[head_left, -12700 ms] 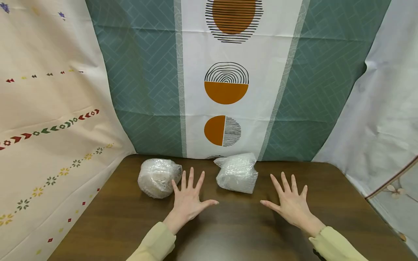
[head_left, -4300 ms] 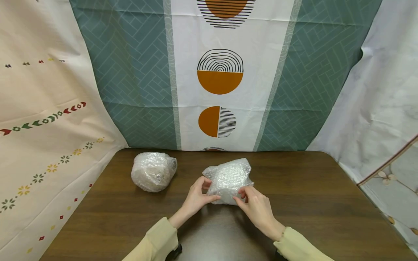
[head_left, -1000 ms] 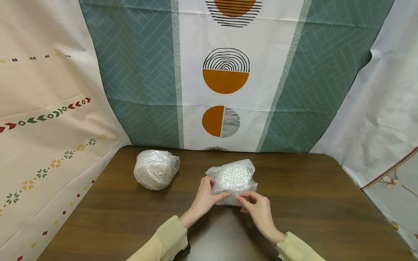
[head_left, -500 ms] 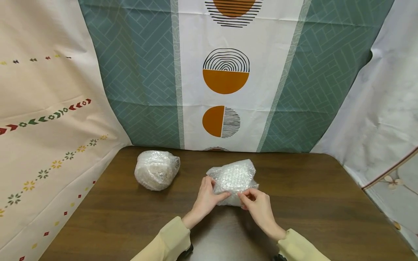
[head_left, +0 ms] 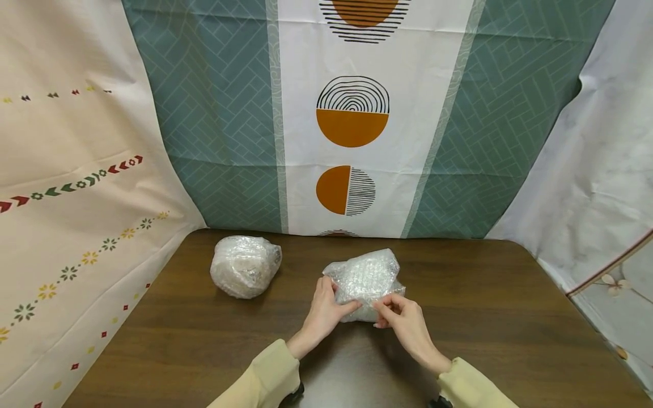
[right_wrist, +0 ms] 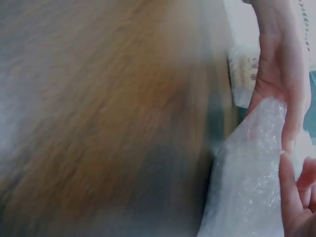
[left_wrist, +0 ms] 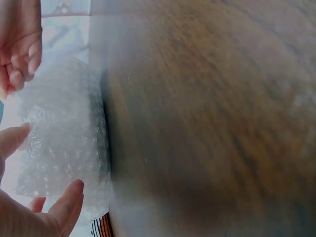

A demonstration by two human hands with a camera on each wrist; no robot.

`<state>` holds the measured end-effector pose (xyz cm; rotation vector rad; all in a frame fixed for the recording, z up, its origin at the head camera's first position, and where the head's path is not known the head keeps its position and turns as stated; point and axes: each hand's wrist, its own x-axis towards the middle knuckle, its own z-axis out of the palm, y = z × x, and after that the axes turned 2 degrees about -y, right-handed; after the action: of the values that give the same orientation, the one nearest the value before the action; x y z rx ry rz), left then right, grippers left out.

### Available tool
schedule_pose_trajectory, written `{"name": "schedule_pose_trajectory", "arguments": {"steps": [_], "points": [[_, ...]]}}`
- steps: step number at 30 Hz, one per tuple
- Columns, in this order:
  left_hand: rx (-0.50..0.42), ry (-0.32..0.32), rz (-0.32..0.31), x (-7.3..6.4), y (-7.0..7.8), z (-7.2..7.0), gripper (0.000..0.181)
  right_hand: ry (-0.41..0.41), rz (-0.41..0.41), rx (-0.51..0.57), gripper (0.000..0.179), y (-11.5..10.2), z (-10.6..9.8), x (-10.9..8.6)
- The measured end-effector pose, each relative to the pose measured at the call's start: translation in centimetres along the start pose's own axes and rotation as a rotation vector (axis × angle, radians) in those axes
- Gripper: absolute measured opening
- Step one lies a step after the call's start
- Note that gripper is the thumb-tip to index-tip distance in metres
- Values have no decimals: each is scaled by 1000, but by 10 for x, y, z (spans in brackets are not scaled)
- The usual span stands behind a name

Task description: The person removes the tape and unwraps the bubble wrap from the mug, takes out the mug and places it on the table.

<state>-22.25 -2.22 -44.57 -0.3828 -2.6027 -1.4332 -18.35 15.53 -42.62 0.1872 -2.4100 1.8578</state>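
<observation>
The surface (head_left: pixel 490 317) is carrying a bubble-wrapped packet (head_left: pixel 367 276) at lower centre. The left hand (head_left: pixel 323 311) is gripping its left side, the right hand (head_left: pixel 407 325) pinching its front. Hard pulling is probably risking a tear or slip.

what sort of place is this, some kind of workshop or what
Probably a makeshift indoor booth for tabletop work: a dark wooden table with a teal-and-white patterned cloth hanging behind it and a cream cloth on the left. I can't see the room beyond.
</observation>
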Motion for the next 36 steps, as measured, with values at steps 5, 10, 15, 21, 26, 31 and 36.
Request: {"name": "schedule_pose_trajectory", "arguments": {"steps": [5,10,15,21,26,31,36], "points": [[-4,11,-3,-2,0,-1,55,11,13,-22,16,2,0,-4],[3,10,-3,-3,0,-1,54,22,7,-80,10,7,3,-8],[14,24,6,-3,1,0,55,19,-38,-56,11,10,8,-7],[62,23,15,-2,1,3,61,40,-46,-53,6,11,11,-5],[61,25,18,0,1,6,61,53,-38,-128,11,12,10,-5],[46,17,-1,0,2,7,61,112,-59,-125,14,12,6,-5],[42,20,-5,0,4,7,61,133,-30,-24,10,7,5,-3]]}}
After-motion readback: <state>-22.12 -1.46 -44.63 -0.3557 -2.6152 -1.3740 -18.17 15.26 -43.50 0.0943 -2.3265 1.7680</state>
